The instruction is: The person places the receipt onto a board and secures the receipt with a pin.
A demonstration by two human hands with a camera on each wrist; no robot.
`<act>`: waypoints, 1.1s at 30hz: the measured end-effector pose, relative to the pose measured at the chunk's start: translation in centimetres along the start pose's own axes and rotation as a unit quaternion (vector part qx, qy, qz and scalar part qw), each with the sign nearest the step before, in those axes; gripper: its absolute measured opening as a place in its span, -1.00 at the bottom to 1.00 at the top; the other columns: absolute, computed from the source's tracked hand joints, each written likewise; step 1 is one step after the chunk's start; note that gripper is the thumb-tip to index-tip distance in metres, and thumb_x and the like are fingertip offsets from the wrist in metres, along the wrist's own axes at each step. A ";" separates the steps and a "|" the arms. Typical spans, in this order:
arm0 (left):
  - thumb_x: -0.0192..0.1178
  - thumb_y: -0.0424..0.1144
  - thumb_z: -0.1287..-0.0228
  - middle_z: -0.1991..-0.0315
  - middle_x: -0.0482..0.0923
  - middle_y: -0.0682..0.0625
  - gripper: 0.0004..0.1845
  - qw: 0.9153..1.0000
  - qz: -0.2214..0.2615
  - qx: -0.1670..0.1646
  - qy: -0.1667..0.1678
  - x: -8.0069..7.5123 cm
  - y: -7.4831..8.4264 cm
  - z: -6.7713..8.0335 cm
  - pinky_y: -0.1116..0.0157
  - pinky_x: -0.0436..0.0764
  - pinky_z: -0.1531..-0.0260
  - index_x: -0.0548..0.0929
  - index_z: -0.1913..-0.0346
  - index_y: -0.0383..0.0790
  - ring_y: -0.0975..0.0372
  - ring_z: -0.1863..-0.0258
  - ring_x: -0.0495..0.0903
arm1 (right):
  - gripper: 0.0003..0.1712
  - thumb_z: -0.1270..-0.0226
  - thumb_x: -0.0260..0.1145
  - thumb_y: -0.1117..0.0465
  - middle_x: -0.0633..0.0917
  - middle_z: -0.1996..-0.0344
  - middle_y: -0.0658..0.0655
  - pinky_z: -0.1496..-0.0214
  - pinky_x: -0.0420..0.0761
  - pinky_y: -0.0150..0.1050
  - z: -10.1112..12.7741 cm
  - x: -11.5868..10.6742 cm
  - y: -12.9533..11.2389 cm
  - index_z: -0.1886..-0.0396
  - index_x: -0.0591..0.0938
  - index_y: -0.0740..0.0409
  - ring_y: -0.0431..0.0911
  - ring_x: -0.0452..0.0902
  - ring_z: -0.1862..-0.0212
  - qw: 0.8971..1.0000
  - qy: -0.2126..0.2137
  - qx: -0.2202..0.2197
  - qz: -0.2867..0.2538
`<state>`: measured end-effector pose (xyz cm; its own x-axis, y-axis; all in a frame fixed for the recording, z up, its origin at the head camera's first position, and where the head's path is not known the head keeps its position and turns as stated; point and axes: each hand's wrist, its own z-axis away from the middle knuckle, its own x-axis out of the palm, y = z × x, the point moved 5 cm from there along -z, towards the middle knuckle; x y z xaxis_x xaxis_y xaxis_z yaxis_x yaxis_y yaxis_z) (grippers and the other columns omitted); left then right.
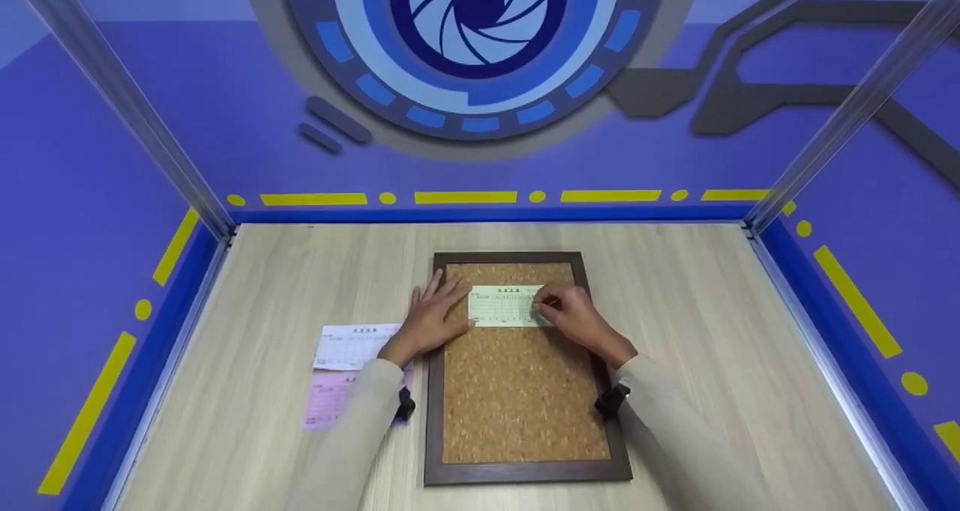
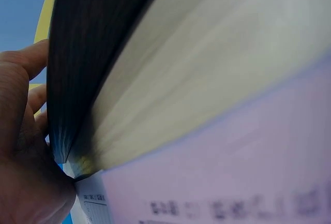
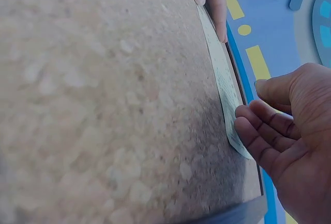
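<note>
On cork board (image 1: 517,391), flat left hand (image 1: 433,317) and curled right hand (image 1: 571,312) press green slip (image 1: 501,306), overhead only.

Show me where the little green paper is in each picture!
Head view: the green paper lies on the upper part of the cork board, with the left hand and the right hand at its ends.
Left wrist view: not in it.
Right wrist view: seen edge-on as a thin strip by the right hand's fingertips.
Shared landmark: the cork board's dark frame.
</note>
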<state>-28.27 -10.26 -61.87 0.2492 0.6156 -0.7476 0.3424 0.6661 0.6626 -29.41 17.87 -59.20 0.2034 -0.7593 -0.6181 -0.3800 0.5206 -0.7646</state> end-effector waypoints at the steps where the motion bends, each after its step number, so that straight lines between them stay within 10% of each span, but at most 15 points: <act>1: 0.34 0.06 -0.49 -0.76 0.16 -0.18 -0.19 1.000 0.003 0.001 0.000 0.0 0.0 0.0 -0.42 -0.30 -0.63 0.41 -0.68 -0.18 -0.18 -0.80 -0.22 | -0.89 -0.48 0.44 0.45 0.82 0.25 0.11 0.12 0.65 -0.29 -0.2 0.1 0.0 0.23 0.79 0.19 -0.14 0.66 0.20 1.000 -0.002 0.002 0.001; 33: 0.33 0.13 -0.48 -0.78 0.11 -0.13 -0.17 1.000 0.000 -0.004 0.002 0.4 -0.7 -0.3 -0.40 -0.32 -0.64 0.40 -0.69 -0.11 -0.14 -0.80 -0.24 | -0.93 -0.46 0.47 0.42 0.83 0.26 0.12 0.13 0.62 -0.22 -5.2 2.6 -0.4 0.22 0.85 0.27 -0.12 0.63 0.22 0.999 -0.027 0.019 0.009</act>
<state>-28.63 -10.34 -62.60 0.2463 0.6170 -0.7474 0.3345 0.6697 0.6630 -33.40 13.67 -59.55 0.2469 -0.7282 -0.6394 -0.3493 0.5486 -0.7596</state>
